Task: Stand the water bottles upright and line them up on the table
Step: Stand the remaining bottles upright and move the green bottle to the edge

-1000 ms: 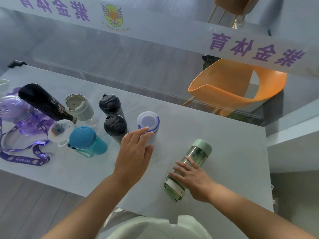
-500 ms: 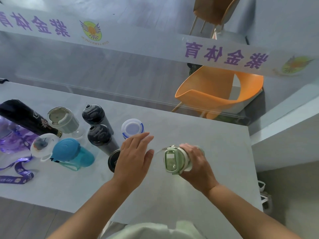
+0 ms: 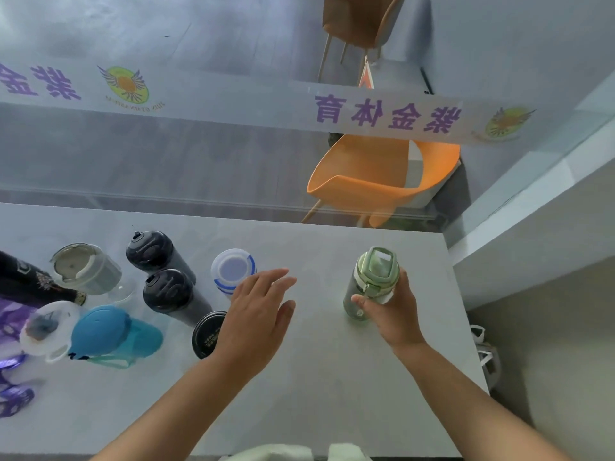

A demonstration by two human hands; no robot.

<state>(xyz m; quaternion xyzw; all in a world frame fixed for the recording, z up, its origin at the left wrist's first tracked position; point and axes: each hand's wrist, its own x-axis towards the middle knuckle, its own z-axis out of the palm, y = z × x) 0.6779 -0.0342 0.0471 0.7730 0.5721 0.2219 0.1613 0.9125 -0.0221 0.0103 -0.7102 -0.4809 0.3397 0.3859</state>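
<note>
Nearest the wearer, two bare forearms reach over the grey tabletop (image 3: 316, 387). The left hand (image 3: 258, 317) is held palm down with its fingers (image 3: 274, 279) straight and slightly spread, holding nothing. It overlaps the right edge of a black-lidded bottle (image 3: 206, 334); contact between the two cannot be determined. The right hand (image 3: 397, 314) grips the green bottle (image 3: 374, 271), with the fingers curled round the body just below the lid and the thumb on the near side. The green bottle is upright toward the right end of the tabletop, well apart from the other bottles; whether its base rests on the surface cannot be determined. To the left of the left hand are a teal bottle (image 3: 113, 331) and, beside it, a white-lidded bottle (image 3: 50, 327), with a purple lanyard (image 3: 13, 402) at the frame edge. Farther back stand two dark bottles (image 3: 168, 294), one behind the other, a blue-ringed bottle (image 3: 233, 267) just beyond the left fingertips, a grey-lidded bottle (image 3: 85, 267), and a long black bottle (image 3: 23, 282) cut off by the left edge. Beyond the tabletop, a white strip (image 3: 382, 113) with purple characters crosses a glass panel, with an orange chair (image 3: 372, 181) behind it.
</note>
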